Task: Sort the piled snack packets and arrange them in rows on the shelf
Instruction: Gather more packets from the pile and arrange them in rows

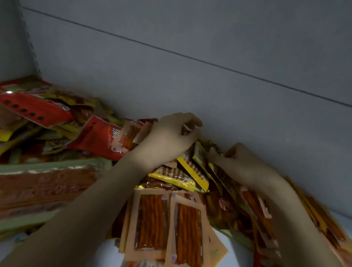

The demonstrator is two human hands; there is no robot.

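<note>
We reach both hands into packet pile [91, 167] on shelf [237, 258], near back wall [199, 80]. Our left hand [170, 137] curls fingers round peach packet [130, 136], packet jutting left of grip, over red packets. Our right hand [242, 161] rests atop yellow packets [197, 169] at rear of pile; whether it pinches one, we cannot tell. Two peach stick packets [170, 226] lie flat near shelf front, between our forearms.
</note>
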